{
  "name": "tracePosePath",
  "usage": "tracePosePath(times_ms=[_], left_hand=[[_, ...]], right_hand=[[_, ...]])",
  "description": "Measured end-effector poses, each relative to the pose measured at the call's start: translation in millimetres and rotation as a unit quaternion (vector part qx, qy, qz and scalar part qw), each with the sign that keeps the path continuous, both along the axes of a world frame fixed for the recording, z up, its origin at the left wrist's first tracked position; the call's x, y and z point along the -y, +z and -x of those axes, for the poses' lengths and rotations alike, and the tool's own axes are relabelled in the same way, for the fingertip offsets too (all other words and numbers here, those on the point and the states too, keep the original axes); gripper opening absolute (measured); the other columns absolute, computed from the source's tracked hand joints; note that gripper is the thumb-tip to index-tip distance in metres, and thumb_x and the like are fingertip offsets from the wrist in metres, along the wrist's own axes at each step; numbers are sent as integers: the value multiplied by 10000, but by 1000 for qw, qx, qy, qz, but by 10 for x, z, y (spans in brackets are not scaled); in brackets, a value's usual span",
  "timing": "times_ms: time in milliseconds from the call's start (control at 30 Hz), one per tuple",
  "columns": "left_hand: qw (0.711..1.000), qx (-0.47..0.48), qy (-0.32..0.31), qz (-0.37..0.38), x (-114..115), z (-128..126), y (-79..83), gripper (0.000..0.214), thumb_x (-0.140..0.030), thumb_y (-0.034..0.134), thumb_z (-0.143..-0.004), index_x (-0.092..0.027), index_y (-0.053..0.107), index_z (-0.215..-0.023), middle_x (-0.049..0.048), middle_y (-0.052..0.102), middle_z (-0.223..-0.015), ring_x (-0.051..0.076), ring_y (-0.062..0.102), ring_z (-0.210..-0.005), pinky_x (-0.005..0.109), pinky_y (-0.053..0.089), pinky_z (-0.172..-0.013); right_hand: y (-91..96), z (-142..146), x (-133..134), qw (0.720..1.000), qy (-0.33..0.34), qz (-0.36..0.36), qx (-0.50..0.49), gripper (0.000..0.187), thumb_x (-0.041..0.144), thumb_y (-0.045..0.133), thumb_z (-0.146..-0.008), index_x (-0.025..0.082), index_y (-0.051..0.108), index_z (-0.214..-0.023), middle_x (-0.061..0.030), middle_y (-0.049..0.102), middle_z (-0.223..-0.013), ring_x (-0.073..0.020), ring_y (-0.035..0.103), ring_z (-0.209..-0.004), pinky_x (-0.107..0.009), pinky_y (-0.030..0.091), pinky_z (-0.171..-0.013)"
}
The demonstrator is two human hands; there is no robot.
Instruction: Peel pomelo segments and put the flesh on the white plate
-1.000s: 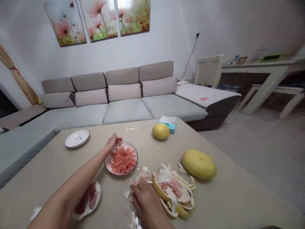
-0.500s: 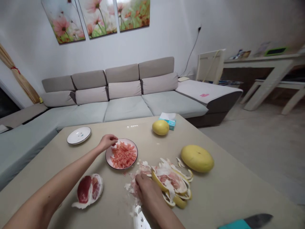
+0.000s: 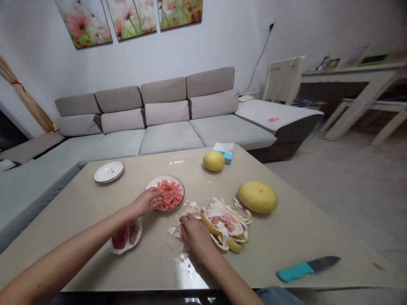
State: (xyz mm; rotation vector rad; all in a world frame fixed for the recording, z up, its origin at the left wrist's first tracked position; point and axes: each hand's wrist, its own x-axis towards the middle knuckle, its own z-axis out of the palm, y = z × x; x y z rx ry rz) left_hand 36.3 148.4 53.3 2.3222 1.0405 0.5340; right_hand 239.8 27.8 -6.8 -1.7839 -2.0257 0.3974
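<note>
My left hand (image 3: 145, 202) rests at the near left rim of the white plate (image 3: 150, 185) heaped with pink pomelo pieces (image 3: 169, 193); its fingers curl loosely over the rim and touch the fruit. My right hand (image 3: 193, 231) lies on the table among white pith scraps (image 3: 177, 231), fingers bent, against the left side of the pile of yellow pomelo peel (image 3: 226, 223). What the right fingers hold, if anything, is hidden. A peeled chunk of red pomelo (image 3: 126, 234) sits just under my left forearm.
A knife with a teal handle (image 3: 307, 268) lies at the table's near right. A whole pomelo (image 3: 257, 197), a smaller yellow fruit (image 3: 214, 161), a tissue box (image 3: 225, 151) and a bare small plate (image 3: 108, 171) stand farther back. A grey sofa (image 3: 165, 127) lies beyond.
My left hand has come back from the plate's far rim to its near rim. The right hand has shifted up toward the peel pile. The view has dropped, so the knife shows.
</note>
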Motion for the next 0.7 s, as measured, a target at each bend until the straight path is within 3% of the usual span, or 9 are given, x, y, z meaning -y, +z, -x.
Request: tracePosePath(times_ms=[200,333,467,600,700], left_hand=[[998,-22,-61,-5,-180,-280,-147,424,-184,733,-635,-266,724,-1051,121,628,-1160,337,556,-1069,428,379,-960],[996,-38,-83,-2,-257,-294,-198,440,-183,758,-599,-274,728,-1029,113,609,-1187,346,531,-1104,430,360,-980],[995,-54,-85,2,-289,-279,-210,366,-160,717,-630,-237,726,-988,105,616,-1145,318,553,-1029,390,408,-913],[995,-76,-61,3,-433,-195,-205,235,-159,666,-727,-203,711,-954,90,649,-1029,277,590,-946,368,459,-855],[995,-96,-23,-2,-627,-50,-201,220,-262,599,-868,-186,646,-1069,98,627,-1128,231,606,-968,397,503,-860]], right_hand=[[-1,63,-160,997,-9,-36,-66,309,103,454,-882,192,658,-1097,-108,538,-1291,-200,564,-1113,-271,405,-905],[6,106,-283,996,3,-33,-87,308,82,466,-854,187,680,-1050,-79,622,-1158,-171,584,-1057,-237,400,-896],[10,85,-304,997,-12,-9,-70,269,150,437,-894,171,704,-874,-70,700,-905,-180,640,-862,-244,410,-751],[31,36,-223,999,-39,15,-31,237,217,468,-892,197,674,-1007,-66,726,-804,-210,667,-767,-258,372,-630],[59,12,-166,999,-46,27,1,217,211,473,-880,190,682,-932,-89,731,-797,-231,671,-750,-268,350,-602]])
